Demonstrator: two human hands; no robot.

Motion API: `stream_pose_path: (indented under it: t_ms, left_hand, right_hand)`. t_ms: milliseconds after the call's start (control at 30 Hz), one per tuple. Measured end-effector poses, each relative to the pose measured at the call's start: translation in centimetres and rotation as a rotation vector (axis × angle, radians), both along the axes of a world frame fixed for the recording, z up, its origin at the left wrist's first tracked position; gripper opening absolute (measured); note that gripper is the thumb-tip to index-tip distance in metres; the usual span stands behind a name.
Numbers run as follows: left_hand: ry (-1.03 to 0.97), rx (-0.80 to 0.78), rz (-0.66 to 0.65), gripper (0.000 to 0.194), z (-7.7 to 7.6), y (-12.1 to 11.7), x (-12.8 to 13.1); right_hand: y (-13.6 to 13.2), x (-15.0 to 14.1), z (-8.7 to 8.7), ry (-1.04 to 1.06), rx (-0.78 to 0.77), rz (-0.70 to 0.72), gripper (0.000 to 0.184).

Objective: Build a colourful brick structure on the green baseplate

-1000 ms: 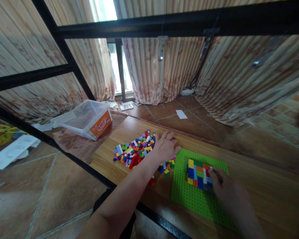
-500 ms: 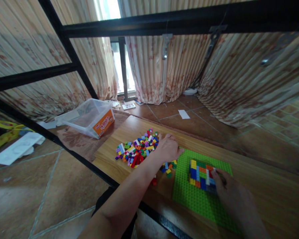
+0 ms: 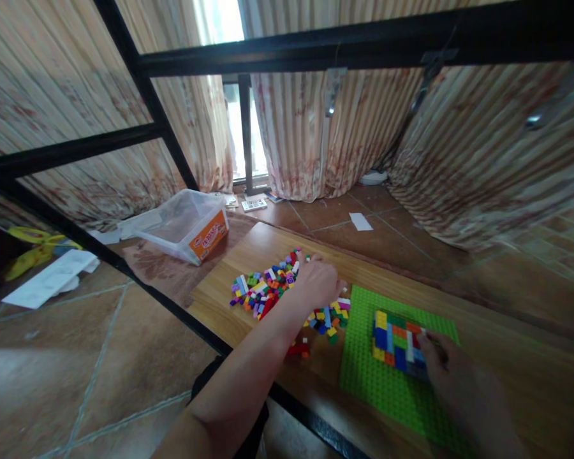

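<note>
My left hand (image 3: 318, 281) is over a pile of small coloured toy bricks (image 3: 272, 280), fingers bent down among them and the thumb apart. The fingertips are hidden, and I see nothing held there. On the green studded baseplate (image 3: 368, 370) sits a flat block of joined bricks (image 3: 398, 343) in yellow, blue, orange, green, red and white. My right hand (image 3: 447, 366) is closed at that block's right edge, thumb and fingers against it. The palm and fingers cover the block's right end.
The bricks and baseplate lie on a wooden table (image 3: 253, 239). Loose red bricks (image 3: 299, 349) are near its front edge. A clear plastic box (image 3: 186, 226) with an orange label stands on the floor beyond. Black metal bars (image 3: 191, 322) cross in front and above.
My left hand has shifted left over the pile, uncovering bricks beside the baseplate. My right hand stays at the block's edge. The whole view has shifted slightly.
</note>
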State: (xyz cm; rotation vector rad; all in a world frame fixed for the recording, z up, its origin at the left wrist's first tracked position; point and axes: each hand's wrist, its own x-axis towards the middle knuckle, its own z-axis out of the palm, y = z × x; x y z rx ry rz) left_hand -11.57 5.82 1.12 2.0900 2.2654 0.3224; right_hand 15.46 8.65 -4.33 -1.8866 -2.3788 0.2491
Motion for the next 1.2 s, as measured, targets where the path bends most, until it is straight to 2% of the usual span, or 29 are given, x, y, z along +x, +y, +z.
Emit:
stream_pose_path:
  t_ms: [200, 267, 400, 467, 667, 833, 933, 1033, 1133, 1200]
  left_hand:
    - [-0.053, 0.008, 0.018, 0.033, 1.1, -0.2, -1.4]
    - [-0.070, 0.017, 0.104, 0.032, 1.3, -0.2, -2.9]
    - [-0.106, -0.018, 0.379, 0.032, 0.7, -0.5, -6.3]
    - [-0.109, -0.071, 0.441, 0.032, 0.2, -0.6, -7.5]
    - [-0.056, -0.143, 0.419, 0.029, -0.2, -0.1, -7.8]
    - [-0.129, -0.071, 0.452, 0.028, 0.3, -0.3, -8.5]
    - [-0.333, 0.106, 0.419, 0.027, 0.8, -0.4, -8.7]
    - [-0.677, 0.297, 0.266, 0.024, 1.2, -0.3, -6.5]
    - [-1.066, 0.282, 0.131, 0.025, 1.1, -0.4, -1.8]
    - [-1.331, 0.114, 0.070, 0.028, 0.5, -0.8, 1.6]
  right_hand:
    - [0.1, 0.0, -0.2, 0.003, 0.011, 0.014, 0.060]
    - [0.1, -0.1, -0.2, 0.005, 0.001, 0.008, 0.060]
    - [-0.2, -0.5, 0.3, 0.022, 0.001, -0.007, 0.057]
    - [-0.3, -0.7, 0.7, 0.047, 0.012, -0.003, 0.054]
    - [-0.3, -0.9, 1.2, 0.113, 0.051, 0.033, 0.050]
    - [-0.3, -0.7, 0.9, 0.193, 0.084, 0.024, 0.046]
    - [-0.2, -0.6, 1.3, 0.318, 0.155, -0.044, 0.043]
    - [-0.3, -0.7, 2.2, 0.540, 0.260, -0.106, 0.037]
    - [-0.8, -1.2, 3.0, 0.775, 0.299, -0.054, 0.030]
    - [-1.3, -1.6, 3.3, 0.872, 0.284, 0.036, 0.025]
